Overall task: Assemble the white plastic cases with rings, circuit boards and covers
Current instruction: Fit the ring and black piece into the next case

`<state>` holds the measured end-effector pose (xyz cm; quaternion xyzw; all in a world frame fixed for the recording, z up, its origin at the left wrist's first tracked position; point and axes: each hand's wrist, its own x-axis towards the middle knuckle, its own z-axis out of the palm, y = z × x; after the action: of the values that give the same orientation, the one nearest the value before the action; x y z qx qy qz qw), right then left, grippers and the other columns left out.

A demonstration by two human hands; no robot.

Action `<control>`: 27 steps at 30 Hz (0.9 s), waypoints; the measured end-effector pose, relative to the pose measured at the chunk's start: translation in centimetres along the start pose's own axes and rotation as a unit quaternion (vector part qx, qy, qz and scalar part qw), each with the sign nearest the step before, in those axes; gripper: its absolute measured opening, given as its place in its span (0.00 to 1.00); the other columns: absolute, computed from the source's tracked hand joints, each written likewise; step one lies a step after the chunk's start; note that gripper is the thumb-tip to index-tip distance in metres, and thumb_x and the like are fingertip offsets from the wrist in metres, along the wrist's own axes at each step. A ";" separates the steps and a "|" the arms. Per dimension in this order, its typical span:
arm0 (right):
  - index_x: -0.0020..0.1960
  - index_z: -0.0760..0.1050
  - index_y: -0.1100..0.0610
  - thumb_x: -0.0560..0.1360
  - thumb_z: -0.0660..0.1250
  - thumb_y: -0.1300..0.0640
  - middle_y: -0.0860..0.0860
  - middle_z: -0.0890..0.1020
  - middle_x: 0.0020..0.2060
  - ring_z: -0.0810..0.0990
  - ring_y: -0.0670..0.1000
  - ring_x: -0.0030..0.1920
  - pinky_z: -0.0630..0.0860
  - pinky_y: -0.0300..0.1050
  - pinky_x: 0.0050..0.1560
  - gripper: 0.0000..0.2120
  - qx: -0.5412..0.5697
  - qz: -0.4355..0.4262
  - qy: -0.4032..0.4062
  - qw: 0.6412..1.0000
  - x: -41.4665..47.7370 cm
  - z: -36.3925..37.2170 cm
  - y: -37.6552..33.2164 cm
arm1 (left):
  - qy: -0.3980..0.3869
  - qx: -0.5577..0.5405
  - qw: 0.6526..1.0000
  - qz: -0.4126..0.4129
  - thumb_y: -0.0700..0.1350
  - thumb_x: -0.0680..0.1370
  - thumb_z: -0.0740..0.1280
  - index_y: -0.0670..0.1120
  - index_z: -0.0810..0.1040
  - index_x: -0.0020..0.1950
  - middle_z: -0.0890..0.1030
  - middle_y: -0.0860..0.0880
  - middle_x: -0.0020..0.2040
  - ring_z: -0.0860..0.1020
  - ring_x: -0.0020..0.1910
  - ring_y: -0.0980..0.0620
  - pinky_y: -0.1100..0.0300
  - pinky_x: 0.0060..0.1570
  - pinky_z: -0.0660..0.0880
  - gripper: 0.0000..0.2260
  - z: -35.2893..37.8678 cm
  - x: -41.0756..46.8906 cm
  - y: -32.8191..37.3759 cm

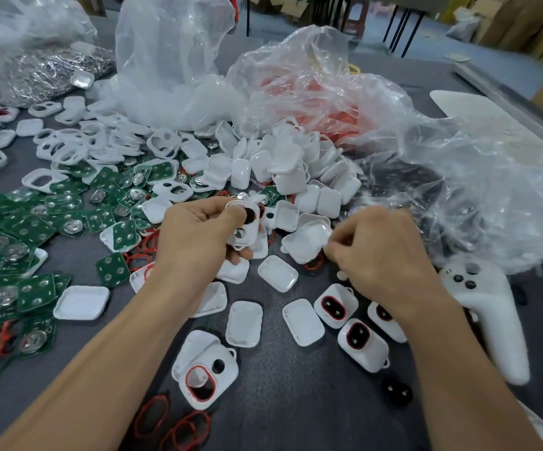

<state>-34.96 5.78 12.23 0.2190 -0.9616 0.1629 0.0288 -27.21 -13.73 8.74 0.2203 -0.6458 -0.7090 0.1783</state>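
Observation:
My left hand [195, 232] grips a white plastic case [245, 222] with two openings, held above the table's middle. My right hand [377, 252] has its fingers curled over the heap, fingertips touching a white cover [306, 242]. Green circuit boards [29, 229] lie piled on the left. Red rings [179, 424] lie near the front edge. A case with a red ring [206, 379] sits between my forearms. Cases with rings fitted [359, 340] lie below my right wrist. Loose white covers [244, 323] are scattered in the middle.
Clear plastic bags [328, 92] of parts rise behind the heap and to the right. A bag of metal pieces [52, 73] sits far left. A white controller [488, 317] lies on the right. The grey table [296, 402] shows between the parts.

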 end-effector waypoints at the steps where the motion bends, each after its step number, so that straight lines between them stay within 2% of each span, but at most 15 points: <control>1: 0.40 0.86 0.46 0.74 0.74 0.54 0.44 0.85 0.32 0.83 0.46 0.38 0.80 0.44 0.46 0.06 0.120 0.020 0.033 0.992 0.0 -0.1 0.0 | -0.006 -0.004 1.000 -0.009 0.39 0.80 0.69 0.42 0.86 0.46 0.86 0.37 0.40 0.78 0.25 0.47 0.62 0.23 0.73 0.07 0.2 -0.1 0.0; 3: 0.41 0.85 0.45 0.74 0.75 0.57 0.47 0.84 0.30 0.80 0.46 0.28 0.78 0.42 0.33 0.07 0.336 0.040 0.059 0.939 0.0 0.0 -0.4 | -0.025 -0.015 0.999 -0.035 0.38 0.81 0.69 0.39 0.84 0.51 0.86 0.36 0.41 0.81 0.27 0.46 0.61 0.26 0.77 0.05 0.6 -0.3 -0.1; 4: 0.41 0.85 0.48 0.75 0.75 0.59 0.50 0.85 0.30 0.78 0.48 0.26 0.76 0.43 0.31 0.08 0.411 0.045 0.049 0.909 0.0 0.2 -1.0 | -0.036 -0.025 0.998 -0.048 0.37 0.81 0.68 0.38 0.83 0.54 0.86 0.37 0.40 0.83 0.29 0.45 0.60 0.27 0.79 0.05 0.8 -0.4 -0.1; 6: 0.40 0.84 0.52 0.76 0.73 0.63 0.55 0.85 0.31 0.76 0.51 0.26 0.75 0.45 0.30 0.08 0.501 0.051 0.006 0.864 -0.2 0.8 -2.1 | -0.059 -0.048 0.995 -0.069 0.33 0.81 0.67 0.37 0.81 0.57 0.85 0.36 0.41 0.86 0.36 0.42 0.59 0.31 0.82 0.07 1.0 -0.5 -0.1; 9: 0.39 0.85 0.54 0.76 0.72 0.65 0.56 0.85 0.30 0.76 0.51 0.24 0.73 0.40 0.28 0.10 0.562 0.050 -0.043 0.825 -0.3 1.6 -2.9 | -0.089 -0.053 0.991 -0.081 0.30 0.80 0.64 0.38 0.81 0.58 0.84 0.31 0.51 0.87 0.40 0.43 0.58 0.36 0.83 0.10 1.0 -0.7 0.0; 10: 0.39 0.85 0.53 0.76 0.73 0.64 0.55 0.84 0.29 0.76 0.51 0.24 0.73 0.40 0.27 0.09 0.554 0.051 -0.038 0.830 -0.3 1.7 -2.9 | -0.094 -0.050 0.991 -0.082 0.30 0.80 0.64 0.38 0.81 0.58 0.83 0.30 0.52 0.87 0.41 0.43 0.58 0.36 0.83 0.10 1.0 -0.7 0.0; 11: 0.39 0.85 0.51 0.75 0.74 0.62 0.53 0.84 0.29 0.76 0.50 0.25 0.73 0.41 0.28 0.09 0.515 0.050 -0.022 0.855 -0.3 1.9 -2.7 | -0.095 -0.047 0.991 -0.084 0.30 0.80 0.63 0.39 0.81 0.57 0.82 0.29 0.53 0.87 0.43 0.42 0.57 0.36 0.83 0.11 0.9 -0.7 0.1; 12: 0.39 0.85 0.47 0.74 0.74 0.60 0.50 0.84 0.28 0.76 0.48 0.25 0.75 0.42 0.29 0.09 0.449 0.052 0.002 0.892 -0.2 2.0 -2.4 | -0.094 -0.044 0.991 -0.085 0.29 0.80 0.63 0.39 0.81 0.57 0.81 0.28 0.54 0.87 0.44 0.41 0.57 0.36 0.83 0.11 0.9 -0.7 0.1; 14: 0.38 0.84 0.40 0.71 0.74 0.56 0.44 0.82 0.26 0.79 0.45 0.27 0.76 0.38 0.29 0.11 0.304 0.057 0.018 0.951 -0.2 2.0 -1.7 | -0.088 -0.036 0.992 -0.083 0.29 0.80 0.62 0.39 0.82 0.56 0.81 0.27 0.54 0.87 0.46 0.40 0.57 0.36 0.83 0.12 0.8 -0.6 0.0; 16: 0.36 0.84 0.39 0.70 0.74 0.56 0.42 0.82 0.26 0.80 0.42 0.29 0.76 0.34 0.29 0.11 0.238 0.060 -0.023 0.969 -0.2 1.7 -1.5 | -0.084 -0.034 0.992 -0.087 0.29 0.80 0.63 0.40 0.82 0.55 0.81 0.28 0.54 0.87 0.47 0.39 0.57 0.36 0.83 0.12 0.8 -0.5 -0.1; 18: 0.36 0.85 0.39 0.70 0.76 0.56 0.43 0.83 0.26 0.80 0.41 0.29 0.77 0.36 0.31 0.11 0.266 0.070 -0.044 0.960 -0.1 1.6 -1.5 | -0.094 -0.051 0.989 -0.105 0.30 0.80 0.63 0.40 0.82 0.56 0.83 0.30 0.52 0.87 0.46 0.39 0.58 0.36 0.83 0.11 0.8 -0.4 -0.2; 19: 0.37 0.86 0.41 0.71 0.77 0.57 0.45 0.83 0.27 0.78 0.41 0.27 0.76 0.37 0.30 0.11 0.321 0.078 -0.044 0.943 0.0 1.6 -1.5 | -0.106 -0.068 0.985 -0.118 0.31 0.81 0.63 0.40 0.82 0.57 0.85 0.32 0.51 0.87 0.46 0.40 0.57 0.36 0.83 0.10 0.8 -0.4 -0.2; 22: 0.39 0.88 0.53 0.72 0.77 0.63 0.52 0.84 0.29 0.73 0.45 0.25 0.71 0.35 0.29 0.07 0.501 0.094 -0.058 0.858 0.2 1.4 -1.8 | -0.149 -0.142 0.966 -0.154 0.34 0.82 0.60 0.40 0.81 0.61 0.86 0.38 0.53 0.86 0.51 0.40 0.54 0.41 0.84 0.12 0.7 -0.2 -0.3; 25: 0.39 0.88 0.58 0.72 0.75 0.66 0.55 0.85 0.31 0.72 0.47 0.28 0.72 0.36 0.30 0.06 0.575 0.105 -0.082 0.807 0.1 1.1 -1.9 | -0.179 -0.198 0.947 -0.178 0.37 0.83 0.58 0.40 0.80 0.64 0.85 0.39 0.58 0.85 0.57 0.40 0.52 0.44 0.84 0.14 0.5 0.0 0.0; 27: 0.39 0.87 0.59 0.73 0.74 0.69 0.55 0.84 0.30 0.73 0.46 0.26 0.70 0.33 0.28 0.08 0.611 0.114 -0.090 0.778 0.0 0.9 -2.0 | -0.193 -0.218 0.940 -0.179 0.39 0.80 0.63 0.39 0.80 0.64 0.85 0.39 0.59 0.85 0.57 0.41 0.51 0.47 0.84 0.15 0.4 0.0 0.1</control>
<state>-34.09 3.84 11.99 0.0929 -0.6761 0.6982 -0.2162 -27.39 -13.42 8.90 0.1470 -0.4470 -0.8817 -0.0360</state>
